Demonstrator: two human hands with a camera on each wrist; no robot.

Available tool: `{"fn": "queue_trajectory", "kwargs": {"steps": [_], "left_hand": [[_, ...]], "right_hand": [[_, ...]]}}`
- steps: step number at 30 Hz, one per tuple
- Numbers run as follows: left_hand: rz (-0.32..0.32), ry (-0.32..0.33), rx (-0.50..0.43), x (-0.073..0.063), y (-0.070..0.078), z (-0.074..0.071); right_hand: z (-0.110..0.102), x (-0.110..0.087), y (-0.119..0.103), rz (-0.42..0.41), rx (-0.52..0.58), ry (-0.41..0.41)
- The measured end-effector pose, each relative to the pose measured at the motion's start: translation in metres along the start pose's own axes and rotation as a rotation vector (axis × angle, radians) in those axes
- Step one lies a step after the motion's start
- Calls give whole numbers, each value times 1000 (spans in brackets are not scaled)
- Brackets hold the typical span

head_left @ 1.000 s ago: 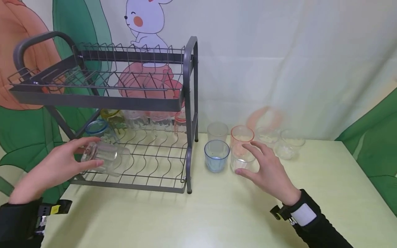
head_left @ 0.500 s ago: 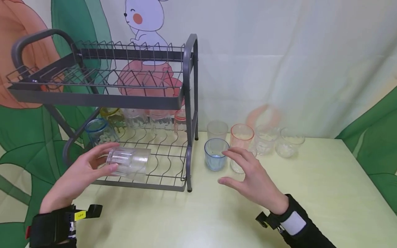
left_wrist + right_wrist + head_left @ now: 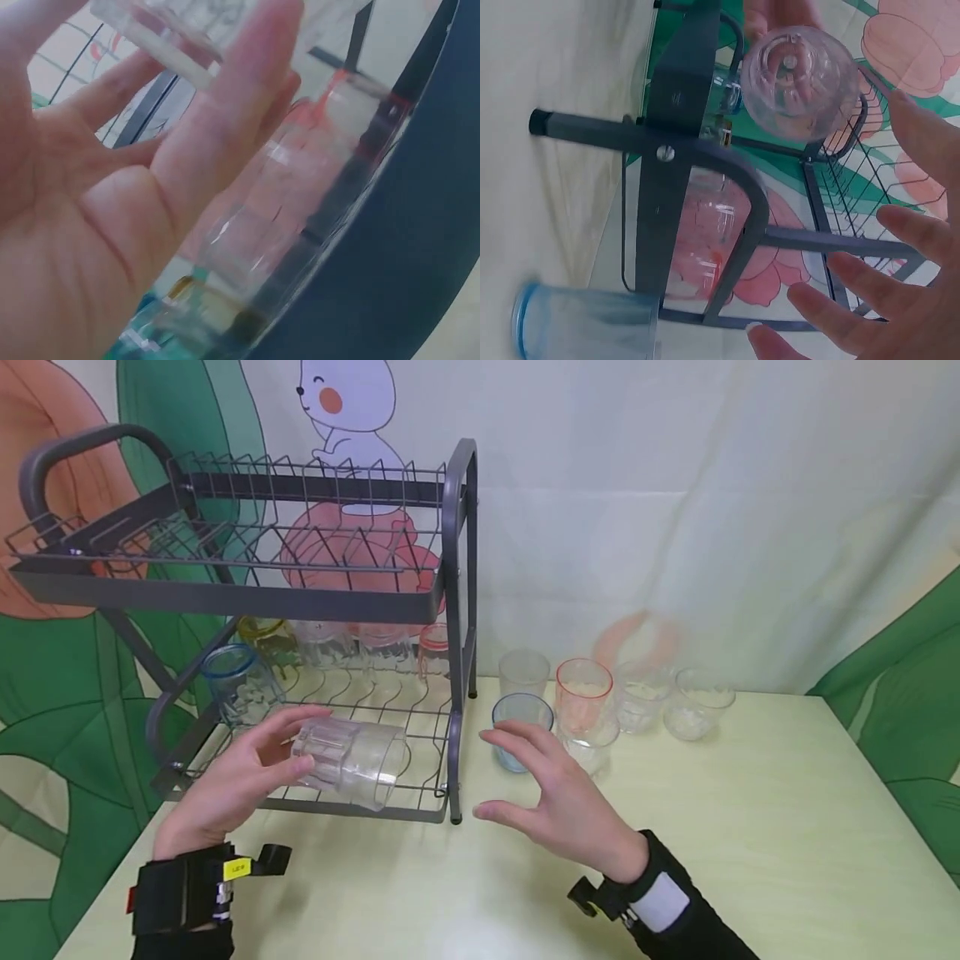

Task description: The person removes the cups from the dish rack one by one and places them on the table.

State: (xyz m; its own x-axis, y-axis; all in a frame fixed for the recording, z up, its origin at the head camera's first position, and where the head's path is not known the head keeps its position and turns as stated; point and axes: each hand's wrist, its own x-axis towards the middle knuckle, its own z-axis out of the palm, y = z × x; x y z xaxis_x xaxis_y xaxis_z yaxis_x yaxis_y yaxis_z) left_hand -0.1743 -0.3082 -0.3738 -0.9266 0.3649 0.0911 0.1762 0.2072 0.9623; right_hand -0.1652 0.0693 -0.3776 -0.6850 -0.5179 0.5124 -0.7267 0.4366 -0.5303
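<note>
My left hand [image 3: 251, 772] grips a clear glass [image 3: 363, 762] by its base end, thumb in front. The glass lies nearly on its side, its mouth facing right, before the lower shelf of the dark two-tier dish rack [image 3: 225, 599]. My right hand [image 3: 562, 797] holds nothing; its fingers and thumb are spread apart, pointing left, past the rack's right leg. Part of a blue glass [image 3: 521, 708] is hidden behind the right fingers. From the right wrist, the clear glass [image 3: 802, 82] shows mouth-on, apart from the right fingers [image 3: 877, 289].
On the lower shelf sit a blue-rimmed glass [image 3: 242, 689], a yellow one [image 3: 272, 647] and several others along the back. Right of the rack, a red-rimmed glass [image 3: 583, 685] and several clear glasses [image 3: 697, 706] stand on the pale table [image 3: 750, 827]. A curtain hangs behind.
My left hand has carried the clear glass rightward along the front of the rack. My right hand has moved left, away from the clear glass at the front of the group, fingers still spread.
</note>
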Motion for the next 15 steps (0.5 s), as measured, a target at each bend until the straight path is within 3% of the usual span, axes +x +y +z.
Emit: {"fn": "queue_trajectory", "kwargs": {"steps": [7, 15], "left_hand": [[38, -84, -136, 14, -1, 19], [13, -140, -221, 26, 3, 47]], "right_hand": [[17, 11, -18, -18, 59, -41], [42, 16, -24, -27, 201, 7]]}}
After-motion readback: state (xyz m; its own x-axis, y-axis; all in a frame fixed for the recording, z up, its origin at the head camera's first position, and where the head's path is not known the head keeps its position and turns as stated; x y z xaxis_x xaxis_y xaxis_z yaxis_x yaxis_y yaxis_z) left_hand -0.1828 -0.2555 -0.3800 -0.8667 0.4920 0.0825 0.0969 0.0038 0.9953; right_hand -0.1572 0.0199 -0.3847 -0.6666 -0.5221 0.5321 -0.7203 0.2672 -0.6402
